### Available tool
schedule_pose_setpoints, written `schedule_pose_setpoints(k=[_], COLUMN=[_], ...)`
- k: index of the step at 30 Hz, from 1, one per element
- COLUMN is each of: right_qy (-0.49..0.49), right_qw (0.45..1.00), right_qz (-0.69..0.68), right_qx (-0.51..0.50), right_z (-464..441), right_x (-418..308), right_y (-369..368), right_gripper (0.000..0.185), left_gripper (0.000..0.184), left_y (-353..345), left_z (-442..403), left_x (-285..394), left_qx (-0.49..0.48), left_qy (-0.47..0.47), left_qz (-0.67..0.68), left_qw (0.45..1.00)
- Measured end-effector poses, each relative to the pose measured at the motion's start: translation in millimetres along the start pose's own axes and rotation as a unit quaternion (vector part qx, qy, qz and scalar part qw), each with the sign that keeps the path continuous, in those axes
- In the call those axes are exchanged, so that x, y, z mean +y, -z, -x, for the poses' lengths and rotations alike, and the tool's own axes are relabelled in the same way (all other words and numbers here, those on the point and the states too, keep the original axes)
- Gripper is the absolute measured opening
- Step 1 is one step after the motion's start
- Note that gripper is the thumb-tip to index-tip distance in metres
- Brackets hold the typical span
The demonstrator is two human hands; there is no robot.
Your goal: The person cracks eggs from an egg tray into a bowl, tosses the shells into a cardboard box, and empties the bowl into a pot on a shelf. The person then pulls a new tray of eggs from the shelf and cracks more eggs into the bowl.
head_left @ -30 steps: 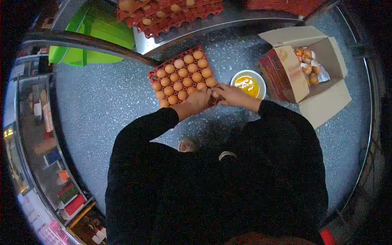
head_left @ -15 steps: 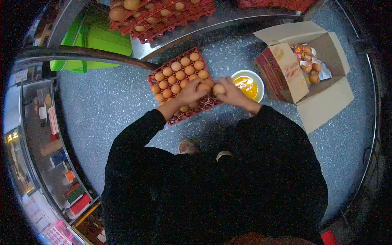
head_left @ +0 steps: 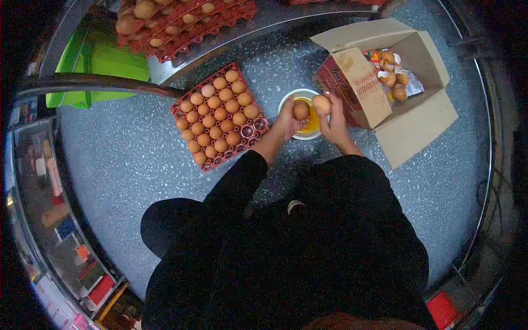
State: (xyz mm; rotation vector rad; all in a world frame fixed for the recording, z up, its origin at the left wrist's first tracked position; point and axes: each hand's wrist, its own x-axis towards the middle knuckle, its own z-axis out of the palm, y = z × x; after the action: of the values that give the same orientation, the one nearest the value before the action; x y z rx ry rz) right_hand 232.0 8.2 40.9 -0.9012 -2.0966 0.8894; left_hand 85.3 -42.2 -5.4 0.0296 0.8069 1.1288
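Note:
Over a white bowl [head_left: 282,105] with yellow yolk in it, my left hand [head_left: 286,123] holds a brown egg [head_left: 301,110]. Close by on the right, my right hand [head_left: 335,122] grips a paler egg [head_left: 321,104] above the bowl's right rim. The two eggs are near each other, and I cannot tell whether either shell is cracked. Left of the bowl, a red tray [head_left: 226,163] lies on the speckled floor with several brown eggs in rows. Its lower right cells hold no eggs.
An open cardboard box [head_left: 415,129] with eggshells [head_left: 394,77] stands on the right. Stacked red egg trays [head_left: 187,27] sit on a metal surface at the upper left, beside a green container [head_left: 104,66]. Shelves [head_left: 55,181] line the left edge.
Both hands have moved from the tray to above the bowl, each with an egg. The tray, bowl and box now appear further left in the view.

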Motion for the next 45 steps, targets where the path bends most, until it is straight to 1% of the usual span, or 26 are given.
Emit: schedule_pose_setpoints(k=[1, 4, 6, 8, 11, 14, 15, 17, 18, 19, 20, 21, 22, 24, 25, 27, 28, 31, 33, 34, 37, 38, 39, 40, 42, 45], right_qy=[0.006, 0.074, 0.051, 0.049, 0.031, 0.009, 0.01, -0.121, -0.123, -0.185, -0.272, -0.365, -0.365, -0.382, -0.382, -0.455, -0.455, -0.431, -0.36, -0.361, -0.354, -0.294, -0.232, -0.233, -0.16, -0.138], right_qw=[0.999, 0.996, 0.997, 0.998, 0.999, 0.998, 0.998, 0.981, 0.981, 0.955, 0.893, 0.808, 0.808, 0.761, 0.76, 0.758, 0.758, 0.769, 0.822, 0.821, 0.857, 0.893, 0.923, 0.922, 0.949, 0.953], right_qz=[-0.008, 0.026, 0.01, 0.024, 0.028, -0.002, -0.002, -0.148, -0.147, -0.22, -0.347, -0.453, -0.454, -0.503, -0.503, -0.433, -0.433, -0.435, -0.388, -0.388, -0.26, -0.227, -0.192, -0.192, -0.096, -0.048], right_qx=[0.037, -0.038, -0.057, -0.022, -0.022, -0.061, -0.062, -0.037, -0.036, -0.071, -0.094, -0.094, -0.093, -0.149, -0.149, -0.175, -0.175, -0.182, -0.211, -0.211, -0.27, -0.256, -0.241, -0.241, -0.254, -0.264], right_z=[1, 7, 11, 7, 9, 15, 14, 16, 17, 13, 13, 13, 12, 10, 5, -4, -4, -4, -2, -5, -9, -4, -1, -1, 0, -3], right_x=[-2, 2, 3, 2, 3, 10, 14, 30, 45, 51, 55, 59, 58, 56, 51, 38, 41, 51, 55, 50, 46, 54, 62, 63, 65, 54], right_y=[2, -4, -14, -14, -14, -20, -22, -23, -24, -22, -19, -16, -13, -8, -5, 0, -2, -9, -12, -11, -9, -13, -17, -18, -18, -15], right_gripper=[0.04, 0.037, 0.035, 0.035, 0.036, 0.035, 0.035, 0.036, 0.036, 0.035, 0.036, 0.036, 0.036, 0.036, 0.036, 0.035, 0.035, 0.036, 0.041, 0.041, 0.044, 0.042, 0.04, 0.04, 0.041, 0.041], left_gripper=[0.05, 0.052, 0.051, 0.05, 0.049, 0.045, 0.044, 0.043, 0.041, 0.04, 0.04, 0.039, 0.039, 0.04, 0.042, 0.044, 0.047, 0.047, 0.047, 0.047, 0.045, 0.045, 0.044, 0.044, 0.045, 0.045], left_y=[0, 0, -3, 1, 2, 0, 1, 12, 18, 19, 21, 23, 23, 20, 18, 4, 3, 10, 18, 17, 12, 9, 5, 7, 16, 23], left_z=[0, -2, -5, -7, -3, -5, -6, -14, -17, -17, -16, -15, -13, -11, -9, 1, 2, 0, -6, -5, 2, 5, 7, 6, 0, -7], left_x=[-4, -8, -12, -11, -11, -16, -16, -21, -21, -19, -17, -15, -13, -10, -7, 5, 7, 10, 11, 14, 20, 24, 28, 27, 21, 19], left_qx=[0.053, 0.009, 0.024, 0.042, 0.067, 0.029, 0.058, 0.089, 0.073, 0.057, 0.056, 0.048, 0.041, 0.049, 0.057, 0.073, 0.088, 0.062, 0.077, 0.091, 0.099, 0.099, 0.094, 0.088, 0.084, 0.06], left_qy=[-0.012, -0.036, -0.028, -0.025, -0.016, -0.017, -0.019, -0.02, -0.022, -0.024, -0.023, -0.034, -0.045, -0.039, -0.034, -0.042, -0.052, -0.094, -0.068, -0.042, -0.033, -0.033, -0.04, -0.048, -0.074, -0.103], left_qz=[0.008, 0.007, 0.021, 0.036, 0.004, -0.018, -0.045, -0.07, -0.095, -0.121, -0.122, -0.207, -0.29, -0.333, -0.376, -0.408, -0.44, -0.427, -0.451, -0.475, -0.518, -0.518, -0.558, -0.597, -0.607, -0.633], left_qw=[0.998, 0.999, 0.999, 0.998, 0.998, 0.999, 0.997, 0.993, 0.993, 0.991, 0.991, 0.977, 0.955, 0.941, 0.924, 0.909, 0.892, 0.897, 0.887, 0.874, 0.849, 0.849, 0.823, 0.796, 0.787, 0.765])
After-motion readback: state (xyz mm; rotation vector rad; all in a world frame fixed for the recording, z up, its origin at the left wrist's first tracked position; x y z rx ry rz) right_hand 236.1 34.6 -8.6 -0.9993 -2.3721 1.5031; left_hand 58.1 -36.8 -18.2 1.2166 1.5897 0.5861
